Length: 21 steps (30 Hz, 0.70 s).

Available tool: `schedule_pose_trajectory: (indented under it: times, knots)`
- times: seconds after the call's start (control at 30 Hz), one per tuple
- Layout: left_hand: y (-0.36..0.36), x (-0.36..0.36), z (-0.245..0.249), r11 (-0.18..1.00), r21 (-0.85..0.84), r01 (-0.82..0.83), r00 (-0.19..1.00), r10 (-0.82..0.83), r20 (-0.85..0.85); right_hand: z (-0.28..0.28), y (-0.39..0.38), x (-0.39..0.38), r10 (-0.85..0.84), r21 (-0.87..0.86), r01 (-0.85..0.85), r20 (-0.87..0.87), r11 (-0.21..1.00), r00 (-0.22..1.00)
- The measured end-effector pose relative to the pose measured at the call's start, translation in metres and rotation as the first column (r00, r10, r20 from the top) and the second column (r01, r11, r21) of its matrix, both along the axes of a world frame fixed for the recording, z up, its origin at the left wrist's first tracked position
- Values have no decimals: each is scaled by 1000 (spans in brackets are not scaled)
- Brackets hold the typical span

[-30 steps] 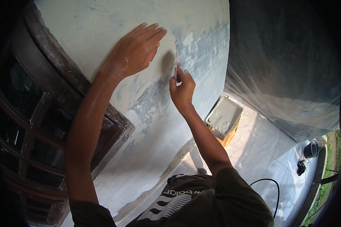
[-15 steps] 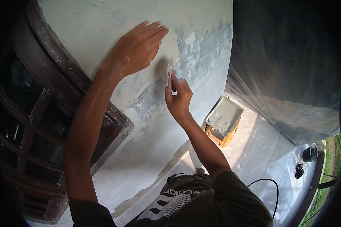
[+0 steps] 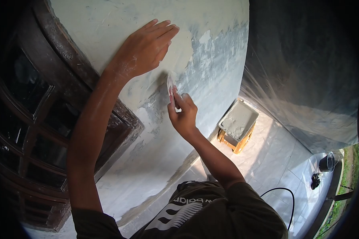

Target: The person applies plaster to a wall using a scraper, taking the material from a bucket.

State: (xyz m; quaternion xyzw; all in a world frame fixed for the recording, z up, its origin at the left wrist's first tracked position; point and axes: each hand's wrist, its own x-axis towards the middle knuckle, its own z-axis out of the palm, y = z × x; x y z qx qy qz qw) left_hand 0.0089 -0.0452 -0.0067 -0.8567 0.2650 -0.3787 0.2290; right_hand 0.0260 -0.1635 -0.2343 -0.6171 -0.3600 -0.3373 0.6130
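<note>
My left hand (image 3: 145, 49) is raised against the wall (image 3: 211, 79), fingers stretched out toward the upper right, with nothing visible in it. Lower and to its right, my right hand (image 3: 182, 113) grips a thin, flat scraper (image 3: 172, 85) coated in pale paste, its tip pointing up at the wall. Smooth cream-coloured paste covers the wall's upper part, while grey-blue patches show to the right of and below the scraper.
A dark wooden frame with glass panes (image 3: 40, 119) fills the left side. At right, a tray of pale paste (image 3: 239, 119) rests on a wooden stool (image 3: 237, 148). Plastic sheeting (image 3: 299, 95) hangs behind. Farther right stand a dark bucket (image 3: 326, 163) and a black cable (image 3: 293, 201).
My right hand has moved down and slightly left along the wall with the scraper. My left hand stays in nearly the same place.
</note>
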Motion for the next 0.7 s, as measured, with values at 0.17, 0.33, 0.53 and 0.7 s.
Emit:
schedule_pose_trajectory:
  times: [0.17, 0.33, 0.53, 0.7]
  knots:
    - [4, -6, 0, 1000, 10, 9, 1000, -9, 24, 41, 11, 69, -255, 53, 252, 54, 966, 966]
    - [1, -11, 1, 999, 27, 45, 997, -47, 57, 4, 45, 33, -197, -108, 201, 44, 974, 979]
    - [1, -15, 0, 998, 18, 61, 998, -61, 20, -17, 33, -53, 71, 36, -69, -70, 997, 995]
    - [6, -20, 2, 997, -4, 71, 997, -71, 15, 33, 16, 19, -159, 164, 165, -47, 973, 986]
